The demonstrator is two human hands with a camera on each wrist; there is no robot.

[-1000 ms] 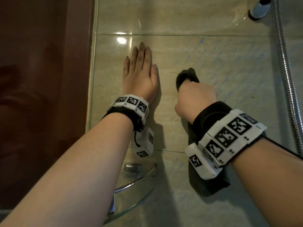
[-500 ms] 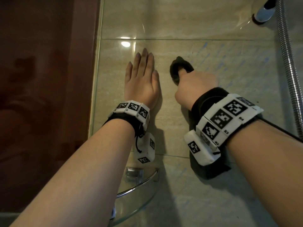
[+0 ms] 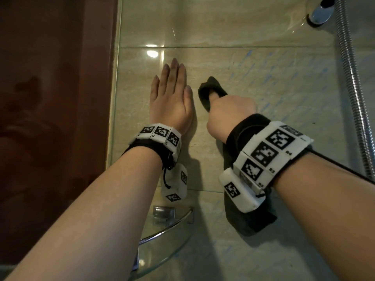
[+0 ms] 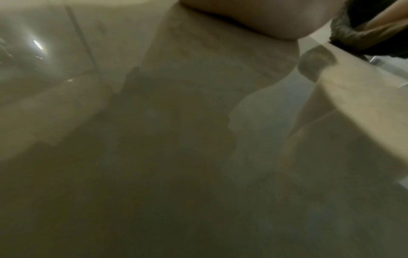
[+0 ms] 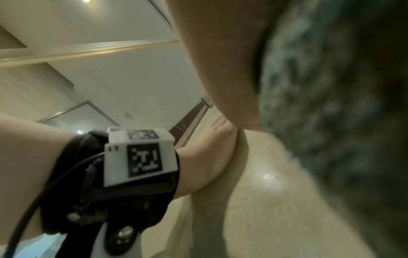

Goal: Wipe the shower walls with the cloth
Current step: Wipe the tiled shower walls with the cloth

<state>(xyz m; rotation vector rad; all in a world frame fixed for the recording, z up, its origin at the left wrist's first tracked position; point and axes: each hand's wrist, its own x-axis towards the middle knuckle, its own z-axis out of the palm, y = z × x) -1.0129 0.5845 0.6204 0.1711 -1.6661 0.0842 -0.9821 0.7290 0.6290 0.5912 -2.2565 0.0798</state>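
Nearest the head camera, two bare forearms are seen, each strapped with a black band carrying white blocks printed with black square markers; small labels on the right wrist band (image 3: 269, 157) can be read only in part, as "R3" and "R4", and in the right wrist view the block on the left wrist band (image 3: 160, 134) is marked "L1". Below the arms, a glass corner shelf (image 3: 162, 254) with a chrome rail is fixed to the tiled shower wall (image 3: 274, 82). Further on, a dark cloth (image 3: 209, 92) is gripped by the right hand (image 3: 231, 112), whose fingers are curled around it, the thumb being pressed into its upper fold; the cloth is held against the beige tile, with its lower end hanging beneath the wrist. Just beside it, to the left, the left hand (image 3: 172, 100) is laid flat on the same tile, its fingers straight and close together and nothing held. Faint blue streaks are seen on the tile to the right of the cloth. At the far right a ribbed metal shower hose (image 3: 353, 82) is hung down the wall, and a chrome fitting (image 3: 322, 12) is mounted beside it at the top. A dark reddish panel (image 3: 54, 118) is seen at the left edge.
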